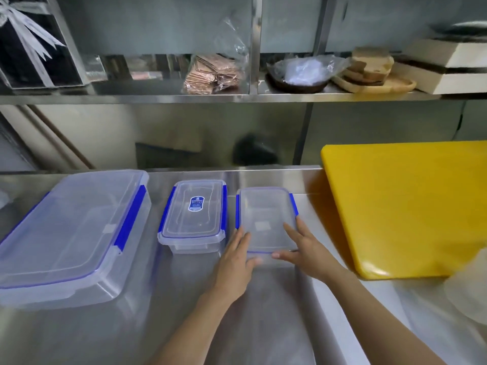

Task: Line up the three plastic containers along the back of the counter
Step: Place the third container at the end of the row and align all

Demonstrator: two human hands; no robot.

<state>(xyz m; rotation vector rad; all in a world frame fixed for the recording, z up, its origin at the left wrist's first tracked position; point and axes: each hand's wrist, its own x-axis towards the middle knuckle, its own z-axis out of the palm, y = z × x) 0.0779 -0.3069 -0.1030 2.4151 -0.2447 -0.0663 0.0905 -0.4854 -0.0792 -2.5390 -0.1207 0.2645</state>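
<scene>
Large container (71, 233) and medium container (193, 214) look placed; left hand (234, 262) and right hand (305, 248) press flat-fingered on small container (266, 214), likely last to align

Counter (263, 299) and shelf (158, 97) are smooth, reflective stainless steel. Large container (71, 233), medium container (193, 214) and small container (266, 217) are clear glossy plastic with blue clips. Cutting board (405, 206) is smooth, slightly glossy yellow plastic; trays (382, 84) are matt wood.

Left hand (234, 259) and right hand (303, 248) against the small container (266, 214), right of medium container (193, 214) and large container (71, 233).
</scene>
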